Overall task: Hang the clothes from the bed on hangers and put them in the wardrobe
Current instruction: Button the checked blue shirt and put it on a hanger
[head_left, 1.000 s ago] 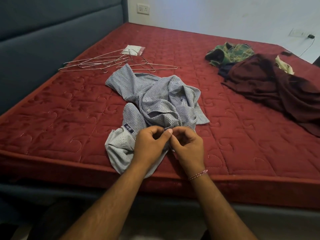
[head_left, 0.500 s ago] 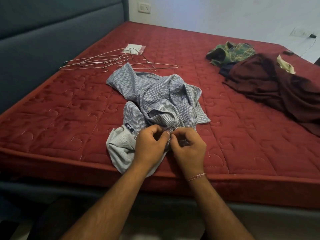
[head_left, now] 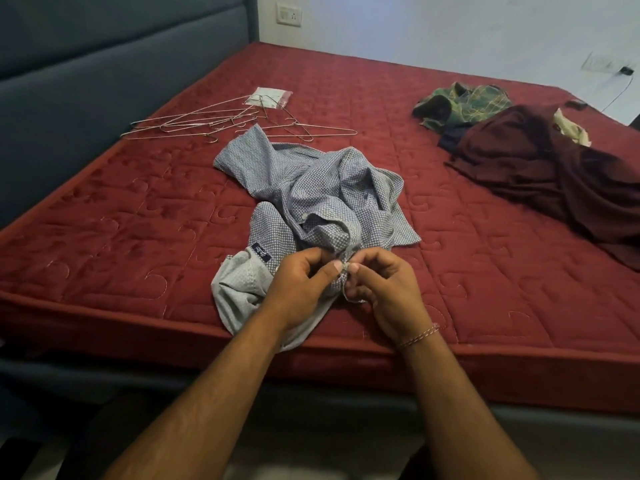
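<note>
Low in the middle of the frame, the left hand (head_left: 298,285) and the right hand (head_left: 384,289) meet thumb to thumb over the near end of the blue-grey checked shirt (head_left: 325,202). Each pinches a small fold of the cloth between thumb and curled fingers, close together at what looks like the placket or a button. Compared with a second ago the hands have hardly travelled; the fingertips have drawn tighter together and the pinched cloth has bunched up a little more between them, while the rest of the shirt lies as it did. I judge this to be fiddling with a button, either fastening or undoing it, though the button itself is too small to make out. For the task that means the shirt is still being readied and has not yet met a hanger.

The shirt sprawls crumpled from the near edge of the bed (head_left: 104,237) toward the frame's centre, its collar label showing just left of the left hand.

Beyond it, in the upper left, the wire hangers (head_left: 214,121) lie in a loose heap, one of them just touching the shirt's far sleeve, with a small clear packet (head_left: 270,97) at their far end. In the upper right wait a maroon garment (head_left: 540,168) and, behind it, a green plaid shirt (head_left: 464,102). No wardrobe is in view.
</note>
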A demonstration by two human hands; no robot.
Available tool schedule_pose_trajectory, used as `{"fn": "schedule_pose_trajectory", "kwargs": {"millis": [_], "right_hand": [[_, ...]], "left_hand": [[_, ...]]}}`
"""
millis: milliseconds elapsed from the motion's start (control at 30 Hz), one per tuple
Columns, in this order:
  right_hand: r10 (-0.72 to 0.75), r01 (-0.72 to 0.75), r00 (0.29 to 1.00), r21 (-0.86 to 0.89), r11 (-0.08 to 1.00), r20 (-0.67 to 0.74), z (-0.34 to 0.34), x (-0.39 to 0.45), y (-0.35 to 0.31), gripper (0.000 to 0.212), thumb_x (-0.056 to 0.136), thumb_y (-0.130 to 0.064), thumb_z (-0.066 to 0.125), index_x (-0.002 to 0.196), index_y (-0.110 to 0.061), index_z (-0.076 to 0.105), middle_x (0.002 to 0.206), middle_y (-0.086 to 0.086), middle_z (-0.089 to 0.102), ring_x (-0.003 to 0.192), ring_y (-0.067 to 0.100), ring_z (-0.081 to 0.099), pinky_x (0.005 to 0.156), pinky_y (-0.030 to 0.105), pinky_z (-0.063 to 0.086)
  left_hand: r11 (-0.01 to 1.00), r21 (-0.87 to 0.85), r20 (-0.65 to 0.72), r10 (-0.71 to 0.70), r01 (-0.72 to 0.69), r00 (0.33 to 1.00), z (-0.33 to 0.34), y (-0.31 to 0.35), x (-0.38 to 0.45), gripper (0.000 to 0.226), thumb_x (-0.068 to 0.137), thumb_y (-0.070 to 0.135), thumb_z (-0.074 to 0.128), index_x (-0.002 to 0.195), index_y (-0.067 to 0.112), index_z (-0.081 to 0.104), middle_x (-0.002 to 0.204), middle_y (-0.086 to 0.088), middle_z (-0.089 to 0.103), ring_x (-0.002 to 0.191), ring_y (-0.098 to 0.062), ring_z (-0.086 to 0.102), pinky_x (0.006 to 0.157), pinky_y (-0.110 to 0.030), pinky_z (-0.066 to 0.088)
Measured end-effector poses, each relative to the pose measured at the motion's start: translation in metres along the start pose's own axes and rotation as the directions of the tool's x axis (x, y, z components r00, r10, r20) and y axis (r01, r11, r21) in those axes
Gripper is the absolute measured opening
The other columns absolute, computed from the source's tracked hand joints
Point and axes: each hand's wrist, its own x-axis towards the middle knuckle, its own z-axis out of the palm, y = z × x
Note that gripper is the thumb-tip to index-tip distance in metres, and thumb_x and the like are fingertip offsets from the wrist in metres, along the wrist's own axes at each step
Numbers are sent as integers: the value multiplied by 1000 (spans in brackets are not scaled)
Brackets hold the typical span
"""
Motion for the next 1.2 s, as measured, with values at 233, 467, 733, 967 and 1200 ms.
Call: {"fn": "schedule_pose_trajectory", "kwargs": {"millis": [233, 467, 733, 967, 1200], "right_hand": [[-421, 286, 901, -581, 762, -108, 8, -16, 3, 8, 84, -20, 69, 91, -24, 67, 94, -3, 68, 89, 26, 67, 84, 53, 56], [-398, 231, 915, -898, 375, 69, -7, -33, 4, 22, 79, -17, 76, 100, -22, 70, 106, -7, 60, 104, 15, 59, 93, 37, 51], [-344, 262, 939, -660, 704, 6, -13, -14, -41, 14, 93, -6, 74, 89, -20, 77, 87, -9, 76, 81, 5, 69, 76, 26, 54], [-219, 130, 972, -975, 178, 89, -27, 147, -220, 27, 91, -35, 77, 84, -9, 77, 80, 6, 74, 78, 23, 69, 71, 36, 52], [-777, 87, 623, -980, 179, -87, 1, 159, -266, 23, 94, -43, 69, 90, -21, 74, 83, 1, 75, 80, 28, 70, 67, 34, 52]], "left_hand": [[984, -152, -341, 40, -97, 939, 2, 13, -5, 15, 95, 10, 63, 105, 18, 72, 97, -1, 77, 92, -16, 71, 84, -30, 56], [660, 692, 60, 352, -293, 934, -36, 11, -29, 17, 82, 31, 67, 95, 22, 73, 94, 13, 66, 95, -12, 60, 86, -36, 51], [860, 435, 224, 185, -268, 957, -65, 62, 13, 9, 83, 28, 86, 85, 22, 79, 79, 8, 72, 72, -6, 64, 67, -26, 49], [577, 778, 192, 160, -250, 968, -88, 196, 191, 13, 86, 27, 82, 86, 14, 82, 83, -3, 78, 84, -21, 72, 77, -36, 56], [507, 826, -161, 631, -247, 759, -40, 262, 182, 16, 90, 40, 73, 87, 25, 77, 81, 9, 73, 77, -15, 67, 72, -31, 54]]}}
